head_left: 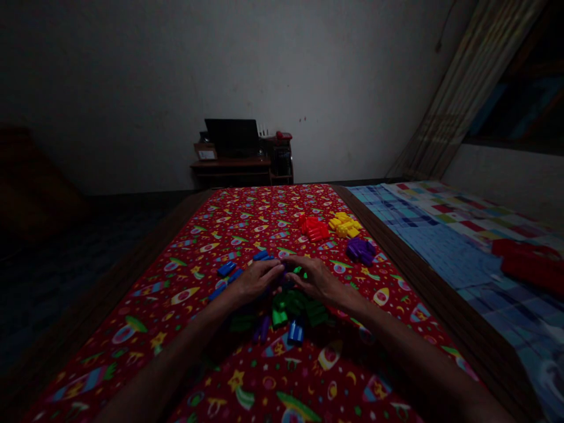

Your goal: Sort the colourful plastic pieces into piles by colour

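Observation:
My left hand (259, 278) and my right hand (314, 277) meet over a pile of plastic building blocks on the red cloth. Between their fingertips shows a dark purple block (284, 271), mostly covered by the fingers. Both hands are closed around it. Below lie several green blocks (295, 302), some in shadow. In front of these are a blue block (295, 332) and purple blocks (261, 329). Several loose blue blocks (227, 269) lie beyond and left of my left hand. More green shows behind my right hand's fingers.
Farther right sit a red heap (314, 228), a yellow heap (345, 225) and a purple heap (361, 251) of blocks. The patterned red cloth (238, 376) covers the surface. A desk (231, 163) with a monitor (233, 136) stands by the wall. A red bag-like item (531, 264) lies at right.

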Motion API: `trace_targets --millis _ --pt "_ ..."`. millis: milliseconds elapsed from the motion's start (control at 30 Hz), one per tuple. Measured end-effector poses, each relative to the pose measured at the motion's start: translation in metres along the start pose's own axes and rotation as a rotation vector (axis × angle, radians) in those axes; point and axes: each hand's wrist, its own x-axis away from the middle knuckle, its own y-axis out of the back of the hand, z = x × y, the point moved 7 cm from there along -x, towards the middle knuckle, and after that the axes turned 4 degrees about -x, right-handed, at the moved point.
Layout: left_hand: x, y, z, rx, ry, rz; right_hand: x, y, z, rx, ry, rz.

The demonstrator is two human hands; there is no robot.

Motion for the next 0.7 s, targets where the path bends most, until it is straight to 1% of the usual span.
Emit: trace_targets --millis 100,167,200,267,300,367,433,500,567,633,700 --pt "0.001 -0.005 -0.005 0.044 0.009 0.01 -0.005 0.006 -0.004 0.019 -0.032 0.008" --pt "0.002 -0.002 -0.007 0.059 0.028 -0.012 -0.009 0.024 -0.011 0.053 -0.071 -0.033" --pt "0.002 0.001 -0.007 0.056 0.036 -0.026 -0.011 0.038 -0.016 0.083 -0.098 -0.051" --pt "0.003 0.008 -0.009 0.023 0.031 -0.057 -0.01 0.071 -0.032 0.167 -0.181 -0.062" --pt "0.003 0.012 -0.009 -0.002 0.018 -0.07 -0.007 0.089 -0.042 0.213 -0.235 -0.038" --pt "0.002 0.016 -0.008 -0.059 -0.008 -0.087 0.004 0.129 -0.066 0.292 -0.393 -0.033" --pt "0.001 0.02 -0.006 -0.1 -0.033 -0.102 0.021 0.165 -0.085 0.391 -0.544 -0.057" --pt "0.001 0.022 -0.003 -0.12 -0.046 -0.115 0.035 0.188 -0.098 0.467 -0.618 -0.069" --pt "0.0 0.024 0.0 -0.124 -0.048 -0.116 0.044 0.195 -0.108 0.501 -0.654 -0.045" --pt "0.001 0.026 0.001 -0.139 -0.047 -0.116 0.05 0.192 -0.121 0.522 -0.708 -0.008" --pt "0.002 0.03 -0.002 -0.177 -0.06 -0.121 0.052 0.188 -0.134 0.557 -0.739 -0.023"
